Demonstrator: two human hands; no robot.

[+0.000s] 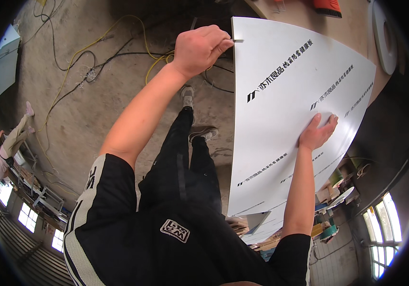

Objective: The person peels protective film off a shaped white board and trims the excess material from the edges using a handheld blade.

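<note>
A large white panel (280, 143) with dark printed marks stands in front of me. My left hand (202, 47) is closed near the panel's upper left corner, pinching a small thin object (237, 41) against its edge; I cannot tell what the object is. My right hand (317, 132) lies flat on the panel's face, fingers spread, holding nothing. My black trousers and shoes (203, 132) show below the panel's left edge.
Yellow cables (78, 52) and black cables (118, 55) run across the concrete floor. Another person (9, 148) bends at the far left. An orange tool (327, 6) lies at the top. A white curved piece (384, 35) sits top right. Stacked boards (328, 200) lie lower right.
</note>
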